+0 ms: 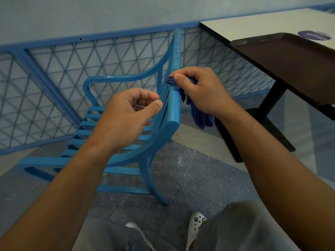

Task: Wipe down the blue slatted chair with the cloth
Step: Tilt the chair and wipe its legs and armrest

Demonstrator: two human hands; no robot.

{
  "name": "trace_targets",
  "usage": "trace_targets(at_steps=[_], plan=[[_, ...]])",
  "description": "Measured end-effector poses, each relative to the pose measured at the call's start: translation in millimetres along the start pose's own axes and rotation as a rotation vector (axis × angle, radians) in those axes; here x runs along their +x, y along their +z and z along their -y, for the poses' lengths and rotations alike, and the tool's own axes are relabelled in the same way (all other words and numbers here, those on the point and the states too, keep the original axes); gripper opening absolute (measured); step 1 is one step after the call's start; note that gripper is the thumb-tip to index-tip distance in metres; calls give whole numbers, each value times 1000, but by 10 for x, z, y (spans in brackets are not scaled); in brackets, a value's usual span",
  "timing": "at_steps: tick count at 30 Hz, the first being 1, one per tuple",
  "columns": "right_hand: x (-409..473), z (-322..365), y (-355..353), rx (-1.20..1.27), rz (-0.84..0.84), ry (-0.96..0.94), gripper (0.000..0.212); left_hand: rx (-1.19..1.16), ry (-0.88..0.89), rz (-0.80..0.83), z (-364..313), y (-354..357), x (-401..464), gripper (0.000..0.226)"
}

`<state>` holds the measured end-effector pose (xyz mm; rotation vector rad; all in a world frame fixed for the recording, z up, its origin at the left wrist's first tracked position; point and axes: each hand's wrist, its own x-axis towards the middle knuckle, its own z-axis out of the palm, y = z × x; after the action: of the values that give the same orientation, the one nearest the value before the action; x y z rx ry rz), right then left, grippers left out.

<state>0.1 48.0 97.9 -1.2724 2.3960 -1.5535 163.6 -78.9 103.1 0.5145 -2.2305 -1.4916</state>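
The blue slatted chair (116, 127) stands in front of me with its back toward me. Its top rail (174, 104) runs between my two hands. My right hand (201, 91) grips a bunched dark blue cloth (199, 116) against the far side of that rail, and the loose end of the cloth hangs down behind it. My left hand (126, 116) hovers over the seat slats just left of the rail. Its fingers are curled and a thin white thread (140, 106) shows between them and the thumb.
A white table (262, 22) on a black post (266, 105) stands at the right, with a dark brown tray (290, 58) jutting over its edge. A blue mesh fence (54, 84) runs behind the chair. My legs and white clogs (195, 225) are on the speckled floor.
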Motion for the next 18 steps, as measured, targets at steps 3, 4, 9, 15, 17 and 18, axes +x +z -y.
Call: trace_targets(at_steps=[3, 4, 9, 15, 17, 18], plan=[[-12, 6, 12, -11, 4, 16, 16, -16, -1, -22, 11, 53, 56, 7], [-98, 26, 26, -6, -1, 5, 17, -18, -2, -29, 21, 64, 84, 9], [-600, 199, 95, -6, -41, -67, 14, -68, -9, -47, 60, 112, 281, 23], [-204, 214, 101, 126, -97, 146, 8, -309, -158, 26, 43, 212, 432, 33], [119, 75, 132, 88, -151, 163, 9, -342, -183, 30, 3, 227, 448, 36], [286, -9, 145, 90, -169, 173, 9, -331, -186, 35, -14, 230, 459, 35]])
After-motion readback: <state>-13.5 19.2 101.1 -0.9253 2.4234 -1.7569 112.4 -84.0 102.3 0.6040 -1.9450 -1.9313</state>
